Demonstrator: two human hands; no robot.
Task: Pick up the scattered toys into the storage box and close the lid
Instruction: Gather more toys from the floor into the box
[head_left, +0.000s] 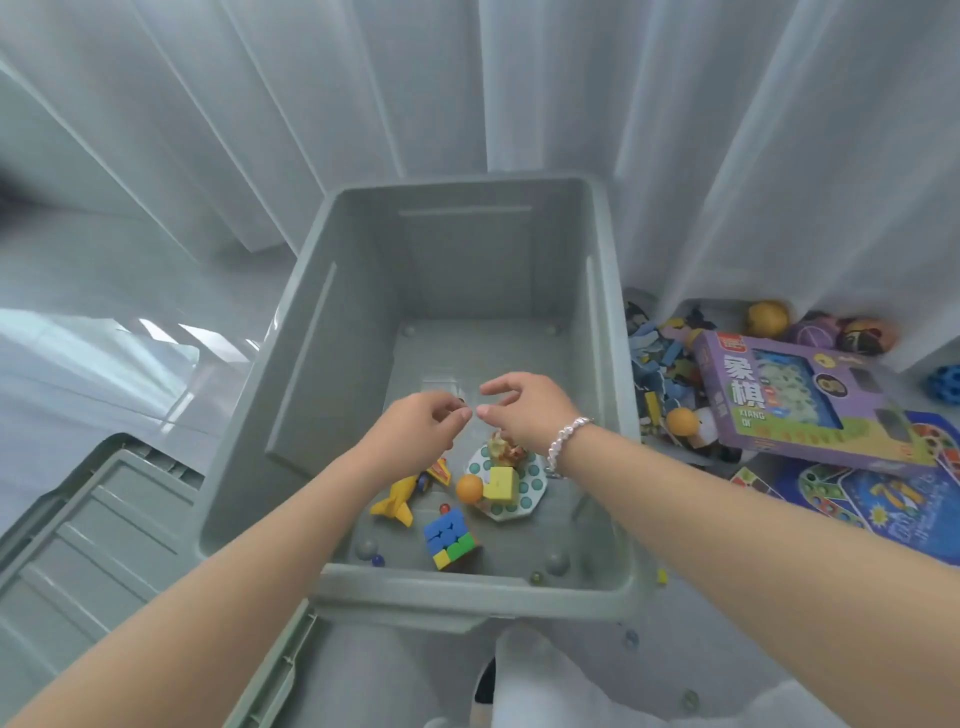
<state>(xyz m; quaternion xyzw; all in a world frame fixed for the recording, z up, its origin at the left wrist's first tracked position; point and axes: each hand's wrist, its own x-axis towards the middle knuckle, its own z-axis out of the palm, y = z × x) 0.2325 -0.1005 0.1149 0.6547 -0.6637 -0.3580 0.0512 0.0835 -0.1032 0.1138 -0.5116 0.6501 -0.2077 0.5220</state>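
1. Storage box (363, 291): one.
2. Lid (78, 545): one.
3. Orange balls: two, (469, 488) and (682, 422).
4. Puzzle cube (449, 538): one.
5. Boxed board game (810, 410): one.
6. Loose marbles: perhaps six, blurred.

Storage box (358, 291) and lid (98, 545): plain grey-green. Toy plane (397, 501): yellow. Ball (469, 488) inside the box: orange. Block (501, 484): pale yellow, lying on a white octagonal board (530, 493) dotted with teal bubbles. Puzzle cube (450, 538): blue, green and yellow faces showing. Game carton (810, 410): purple with a yellow-green band and white characters. Game board (883, 519): dark blue, multicoloured print. Bracelet (567, 440): silver-white beads. Curtain (363, 78): white.
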